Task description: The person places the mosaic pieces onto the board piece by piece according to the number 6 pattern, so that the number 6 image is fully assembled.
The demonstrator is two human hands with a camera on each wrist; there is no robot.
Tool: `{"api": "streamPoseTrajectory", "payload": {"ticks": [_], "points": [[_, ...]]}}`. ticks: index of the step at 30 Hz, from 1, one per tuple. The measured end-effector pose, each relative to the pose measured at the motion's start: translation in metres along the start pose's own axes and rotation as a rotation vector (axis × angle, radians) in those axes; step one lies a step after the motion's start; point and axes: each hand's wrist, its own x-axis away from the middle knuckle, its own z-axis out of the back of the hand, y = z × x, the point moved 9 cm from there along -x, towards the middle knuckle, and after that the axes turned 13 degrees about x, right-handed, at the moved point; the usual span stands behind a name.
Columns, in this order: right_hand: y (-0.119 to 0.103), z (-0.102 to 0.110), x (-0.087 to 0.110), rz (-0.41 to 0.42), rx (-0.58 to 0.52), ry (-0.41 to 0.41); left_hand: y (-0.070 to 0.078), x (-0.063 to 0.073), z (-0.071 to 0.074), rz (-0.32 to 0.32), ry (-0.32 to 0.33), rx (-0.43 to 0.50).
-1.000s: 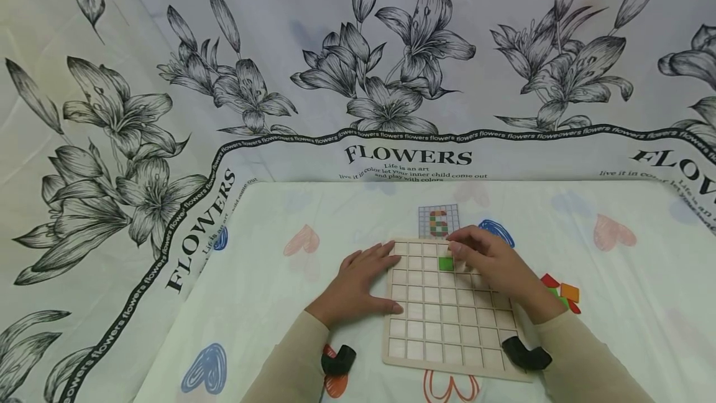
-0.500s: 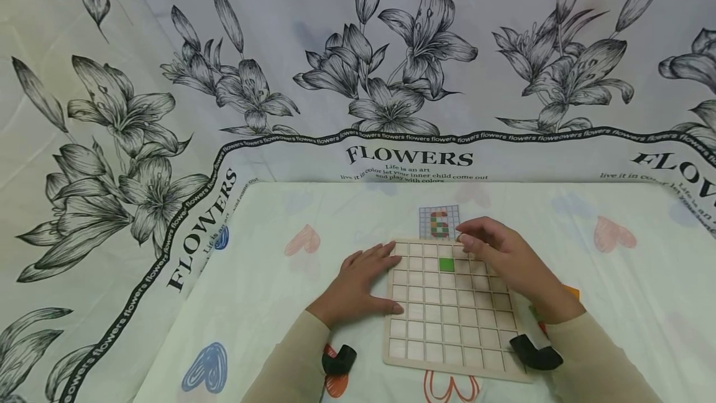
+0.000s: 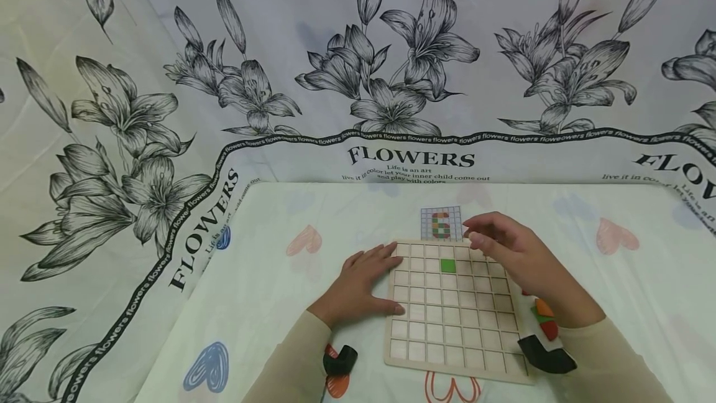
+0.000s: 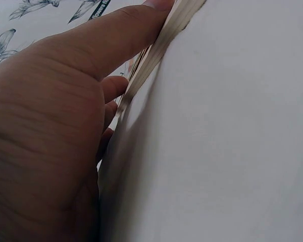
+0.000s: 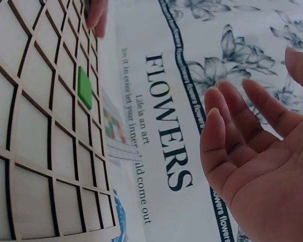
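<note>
A pale wooden grid board point(image 3: 447, 331) lies on the table. One green square tile point(image 3: 448, 265) sits in a cell of its second row; in the right wrist view this green tile point(image 5: 84, 88) appears in its compartment. My left hand point(image 3: 358, 288) rests on the board's left edge, fingers spread and thumb extended; the left wrist view shows the thumb touching the board edge point(image 4: 166, 40). Over the board's upper right corner hovers my right hand point(image 3: 520, 250). The right wrist view shows that right hand point(image 5: 267, 161) with loosely bent fingers and nothing in them.
Behind the board lies a small grid card point(image 3: 436, 222) with a coloured figure like a 6. Orange, green and red tiles point(image 3: 545, 313) lie right of the board, partly hidden by the right forearm. A flower-printed cloth point(image 3: 414, 79) rises behind the table.
My right hand has moved away from the green tile, up and to the right, uncovering more of the board's upper right. The left hand stays in place on the board's edge.
</note>
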Motion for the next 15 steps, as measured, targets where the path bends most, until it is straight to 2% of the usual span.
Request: {"api": "streamPoseTrajectory", "payload": {"ticks": [15], "points": [[-0.007,0.024,0.009,0.023,0.015,0.033,0.001,0.000,0.000,-0.016,0.002,0.004]]}}
